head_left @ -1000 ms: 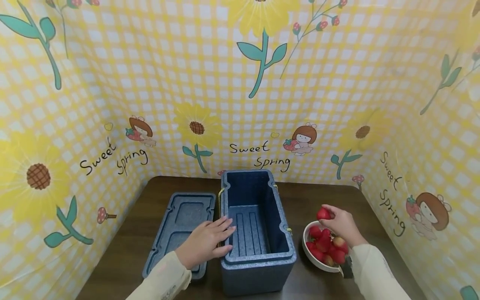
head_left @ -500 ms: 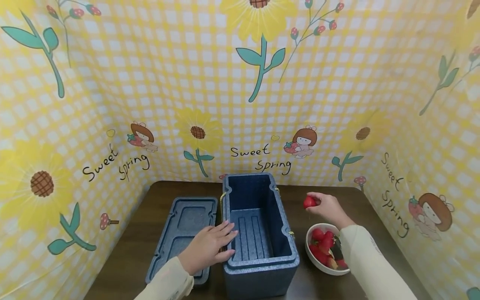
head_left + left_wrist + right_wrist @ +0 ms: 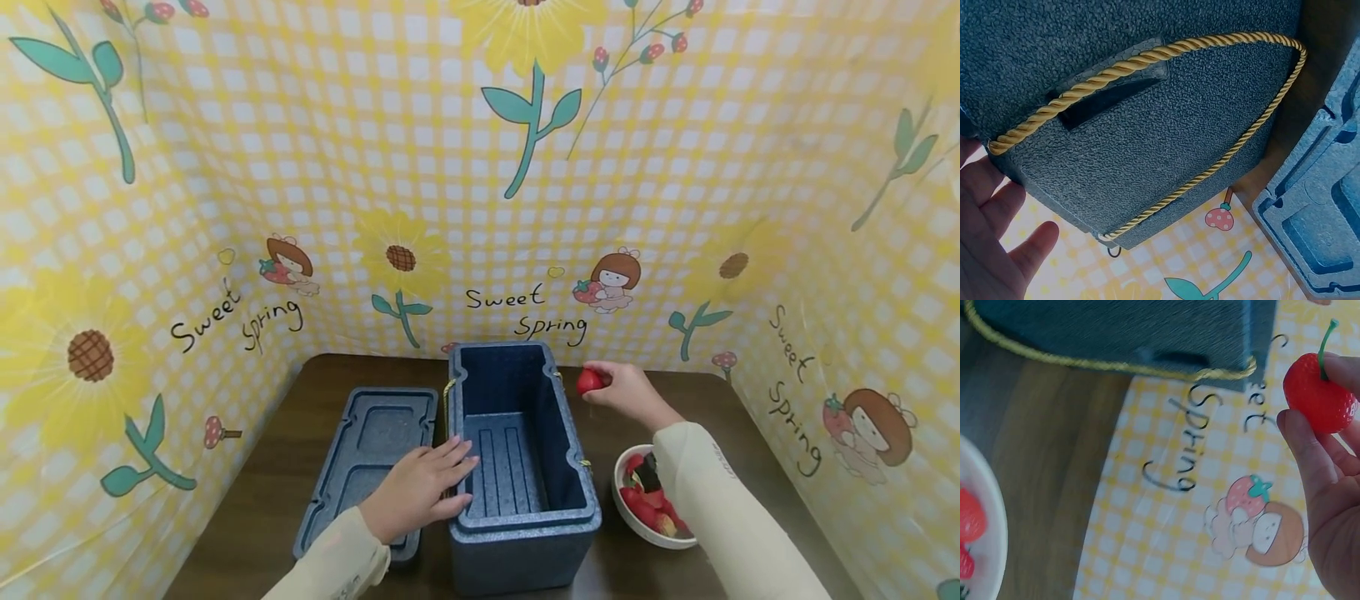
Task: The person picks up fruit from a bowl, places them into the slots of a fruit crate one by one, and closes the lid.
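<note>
My right hand (image 3: 626, 392) pinches a red strawberry (image 3: 590, 382) between thumb and fingers, just outside the far right edge of the box. In the right wrist view the strawberry (image 3: 1316, 394) shows a dimpled skin and a thin green stem. A deep dark blue foam box (image 3: 517, 533) stands uncovered in the middle, its grooved floor bare. Over its left rim lies my left hand (image 3: 420, 492), fingers extended; the left wrist view shows the hand (image 3: 991, 231) at the box edge beside a gold rope handle (image 3: 1122, 69).
Right of the box, a white bowl (image 3: 621, 508) contains several red fruits (image 3: 645, 504), partly hidden under my right sleeve. The box's flat blue lid (image 3: 367, 433) lies on the brown table (image 3: 262, 475) at the left. A yellow checked cloth (image 3: 420, 167) rises behind and along both sides.
My right hand has carried the strawberry up and leftward from above the bowl toward the far right side of the box. The left hand stays at the box's left rim.
</note>
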A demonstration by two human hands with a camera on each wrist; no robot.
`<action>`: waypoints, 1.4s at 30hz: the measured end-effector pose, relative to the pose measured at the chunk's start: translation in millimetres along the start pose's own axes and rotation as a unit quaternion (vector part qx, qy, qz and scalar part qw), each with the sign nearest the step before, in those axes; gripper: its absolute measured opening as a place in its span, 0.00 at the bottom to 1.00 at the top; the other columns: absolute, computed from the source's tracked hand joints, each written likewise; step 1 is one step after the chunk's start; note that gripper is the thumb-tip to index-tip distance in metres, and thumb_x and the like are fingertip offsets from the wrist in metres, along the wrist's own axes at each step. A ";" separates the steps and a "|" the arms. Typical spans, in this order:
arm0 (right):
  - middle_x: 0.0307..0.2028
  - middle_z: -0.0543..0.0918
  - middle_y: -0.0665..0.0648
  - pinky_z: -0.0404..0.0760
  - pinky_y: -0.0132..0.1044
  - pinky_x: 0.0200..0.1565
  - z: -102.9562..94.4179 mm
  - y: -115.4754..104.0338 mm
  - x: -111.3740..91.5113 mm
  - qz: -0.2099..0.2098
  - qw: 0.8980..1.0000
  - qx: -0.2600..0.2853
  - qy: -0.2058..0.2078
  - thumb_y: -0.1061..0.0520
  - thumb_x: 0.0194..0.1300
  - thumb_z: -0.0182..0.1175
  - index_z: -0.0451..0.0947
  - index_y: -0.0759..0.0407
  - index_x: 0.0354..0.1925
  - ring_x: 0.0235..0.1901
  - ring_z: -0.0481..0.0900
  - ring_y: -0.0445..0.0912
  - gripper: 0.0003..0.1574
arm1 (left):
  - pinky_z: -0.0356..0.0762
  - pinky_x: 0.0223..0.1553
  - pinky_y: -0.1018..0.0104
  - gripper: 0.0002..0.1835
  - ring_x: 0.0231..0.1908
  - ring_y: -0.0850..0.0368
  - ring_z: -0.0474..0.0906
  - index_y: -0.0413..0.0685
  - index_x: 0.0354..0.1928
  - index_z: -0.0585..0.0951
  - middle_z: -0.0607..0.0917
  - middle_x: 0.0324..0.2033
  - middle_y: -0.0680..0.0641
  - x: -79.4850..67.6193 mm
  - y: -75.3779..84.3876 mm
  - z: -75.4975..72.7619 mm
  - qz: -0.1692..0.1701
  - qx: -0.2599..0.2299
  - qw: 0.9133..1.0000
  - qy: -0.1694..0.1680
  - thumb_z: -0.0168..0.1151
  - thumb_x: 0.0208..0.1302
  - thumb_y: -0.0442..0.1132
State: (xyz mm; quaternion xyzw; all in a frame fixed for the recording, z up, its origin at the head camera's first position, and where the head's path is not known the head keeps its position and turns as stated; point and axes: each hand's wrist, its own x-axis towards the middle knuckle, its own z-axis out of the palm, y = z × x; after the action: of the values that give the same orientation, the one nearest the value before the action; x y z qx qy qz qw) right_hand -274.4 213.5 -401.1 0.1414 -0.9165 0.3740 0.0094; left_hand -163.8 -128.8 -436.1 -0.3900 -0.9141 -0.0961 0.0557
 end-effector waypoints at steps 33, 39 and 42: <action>0.49 0.82 0.63 0.79 0.42 0.45 44.3 -78.7 37.9 -0.026 0.996 0.006 -0.090 0.60 0.56 0.68 0.75 0.63 0.59 0.41 0.77 0.50 0.32 | 0.68 0.59 0.47 0.32 0.66 0.47 0.65 0.44 0.63 0.74 0.70 0.65 0.40 3.5 -1.7 -8.1 -0.012 0.023 0.999 -0.029 0.47 0.69 0.60; 0.50 0.81 0.62 0.78 0.42 0.46 51.5 -91.4 44.6 -0.035 0.994 0.001 -0.105 0.59 0.57 0.68 0.75 0.62 0.59 0.42 0.77 0.50 0.31 | 0.67 0.60 0.48 0.32 0.66 0.48 0.64 0.45 0.62 0.76 0.71 0.64 0.42 6.5 -8.3 -8.3 -0.013 0.014 1.000 -0.023 0.50 0.67 0.61; 0.49 0.82 0.62 0.78 0.41 0.46 56.0 -95.8 47.3 -0.044 0.993 0.000 -0.109 0.60 0.57 0.68 0.75 0.64 0.59 0.41 0.77 0.50 0.31 | 0.68 0.59 0.48 0.31 0.65 0.48 0.65 0.45 0.62 0.76 0.72 0.64 0.43 8.2 -10.1 -7.4 -0.007 0.008 1.000 -0.018 0.52 0.66 0.60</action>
State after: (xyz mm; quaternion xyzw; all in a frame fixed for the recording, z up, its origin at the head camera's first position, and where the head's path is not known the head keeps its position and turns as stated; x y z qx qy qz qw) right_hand -289.3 97.9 -370.1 0.2217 -0.9051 0.3553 -0.0735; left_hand -176.6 -131.5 -428.8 -0.3846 -0.9185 -0.0823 0.0413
